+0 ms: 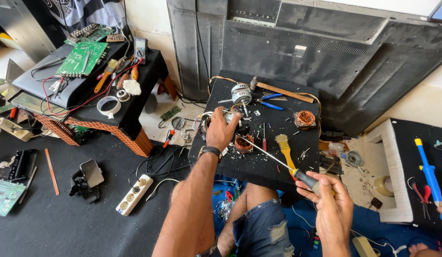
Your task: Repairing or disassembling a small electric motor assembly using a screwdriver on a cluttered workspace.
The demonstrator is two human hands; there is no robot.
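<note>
— Closest to us, at about five o'clock, the right hand (328, 207) is closed around the black and yellow handle of a long screwdriver (271, 156). You see the shaft? It goes up toward eleven o'clock.

— Yes, and the tip arrives at the small copper-wound motor part (243, 143), in the middle of the black work stand (268, 171). The yellow brush (284, 147) lies just beside the shaft.

— The left hand (221, 131) is a little further, at about twelve o'clock from the knees. It lies over the motor body (220, 117) and presses it down. The fingers curl over it, so I would say it grips the motor, but the palm hides the exact contact.

— What worries me is the long shaft. The right hand holds it far from the tip. If the tip slips from the part, I think it can go into the left hand's fingers, they are very near.

— Also it could scratch the copper winding. And the small loose pieces on the stand may roll off the edge.

— Further back, at one o'clock, there is another copper coil (305, 119). At twelve o'clock stand a grey motor (241, 93), blue pliers (268, 101) and a hammer (278, 89).

— And far at ten o'clock, a second table with a green circuit board (83, 57). Behind all, a large dark television back (335, 52) leans on the wall.
</note>
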